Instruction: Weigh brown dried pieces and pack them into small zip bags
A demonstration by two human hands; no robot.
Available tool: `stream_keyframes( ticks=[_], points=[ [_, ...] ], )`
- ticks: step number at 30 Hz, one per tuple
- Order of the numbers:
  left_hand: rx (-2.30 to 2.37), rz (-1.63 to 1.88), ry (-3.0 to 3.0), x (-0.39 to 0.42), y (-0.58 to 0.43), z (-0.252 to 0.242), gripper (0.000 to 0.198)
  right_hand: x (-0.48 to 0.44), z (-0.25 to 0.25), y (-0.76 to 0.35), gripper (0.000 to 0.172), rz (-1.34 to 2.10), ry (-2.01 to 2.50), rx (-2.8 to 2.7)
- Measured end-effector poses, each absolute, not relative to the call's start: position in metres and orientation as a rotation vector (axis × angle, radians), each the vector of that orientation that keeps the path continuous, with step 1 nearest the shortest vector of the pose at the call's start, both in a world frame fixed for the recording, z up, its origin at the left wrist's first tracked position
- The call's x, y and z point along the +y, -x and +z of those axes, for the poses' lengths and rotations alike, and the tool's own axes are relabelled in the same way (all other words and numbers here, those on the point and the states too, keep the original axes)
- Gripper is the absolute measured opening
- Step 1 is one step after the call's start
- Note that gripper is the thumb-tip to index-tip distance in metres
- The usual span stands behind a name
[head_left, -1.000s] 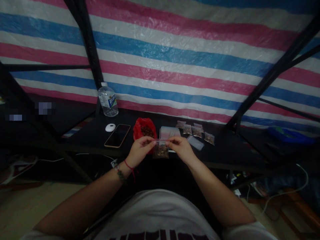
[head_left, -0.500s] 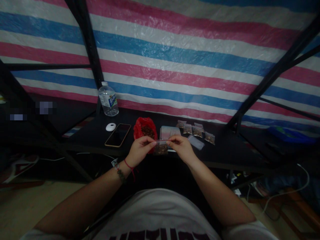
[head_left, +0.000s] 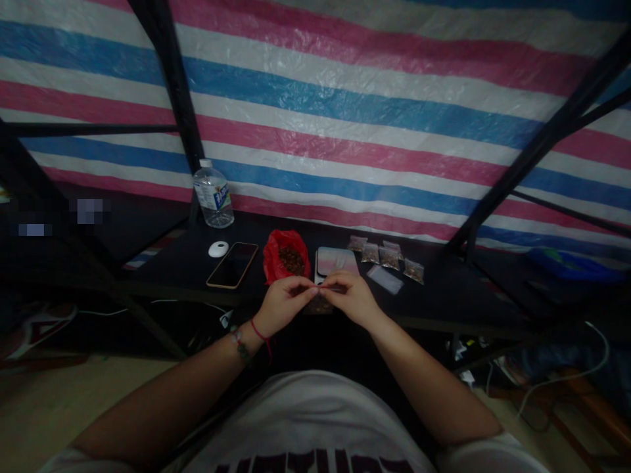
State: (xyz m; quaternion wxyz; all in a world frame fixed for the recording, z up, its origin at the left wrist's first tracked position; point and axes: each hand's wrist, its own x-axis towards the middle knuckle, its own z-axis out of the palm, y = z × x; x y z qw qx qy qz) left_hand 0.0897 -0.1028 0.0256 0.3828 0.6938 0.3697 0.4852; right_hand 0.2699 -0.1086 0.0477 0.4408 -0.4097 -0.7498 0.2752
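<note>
A small zip-lock bag point(head_left: 321, 304) with brown bits in it hangs below my fingers at the table's front edge, partly hidden by them. My left hand point(head_left: 288, 301) pinches its top edge, thumb and forefinger closed. My right hand point(head_left: 349, 299) pinches the same edge, and the two sets of fingertips meet near the middle. Just behind my left hand sits an open red plastic bag point(head_left: 272, 255) holding loose brown pieces point(head_left: 292, 260). A flat pocket scale point(head_left: 336, 261) lies behind my right hand. To its right are several filled zip-lock bags point(head_left: 389, 258) and some flat clear bags point(head_left: 385, 279).
A phone point(head_left: 233, 265), a white oval case point(head_left: 218, 249) and a clear plastic bottle point(head_left: 213, 195) stand on the left of the black table point(head_left: 444, 299). Dark metal posts point(head_left: 180, 98) rise either side, before a striped plastic sheet point(head_left: 345, 131). A blue bag point(head_left: 574, 265) lies far right.
Both hands have slid inward along the top of the zip-lock bag, so their fingertips now meet. The bag is more covered by my fingers and sits slightly lower.
</note>
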Motion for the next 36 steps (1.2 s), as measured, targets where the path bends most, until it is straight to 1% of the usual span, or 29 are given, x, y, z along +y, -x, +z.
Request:
stream_keyframes(
  ticks=[4, 11, 15, 20, 25, 29, 33, 36],
  points=[
    [0.955, 1.233, -1.802, -0.102, -0.089, 0.025, 0.018, -0.109, 0.047, -0.269, 0.006, 0.607, 0.995, -1.884],
    [0.948, 1.264, -1.816, -0.103, -0.089, 0.027, 0.015, -0.110, 0.050, -0.270, 0.007, 0.583, 0.984, -1.927],
    [0.974, 1.362, -1.739, -0.105, -0.087, 0.029, 0.016, -0.111, 0.057, -0.274, 0.011, 0.568, 0.992, -1.917],
    [1.018, 1.428, -1.623, -0.106, -0.084, 0.036, 0.016, -0.110, 0.066, -0.282, 0.011, 0.529, 1.025, -1.861],
    [1.032, 1.452, -1.586, -0.105, -0.083, 0.039, 0.017, -0.107, 0.069, -0.287, 0.013, 0.580, 1.039, -1.792],
    [1.031, 1.458, -1.585, -0.103, -0.083, 0.038, 0.015, -0.103, 0.063, -0.288, 0.021, 0.638, 1.125, -1.694],
    [1.022, 1.470, -1.541, -0.101, -0.084, 0.034, 0.016, -0.099, 0.054, -0.281, 0.026, 0.840, 1.049, -1.571],
    [1.011, 1.507, -1.423, -0.098, -0.085, 0.029, 0.022, -0.093, 0.048, -0.280, 0.032, 0.992, 0.945, -1.475]
  ],
)
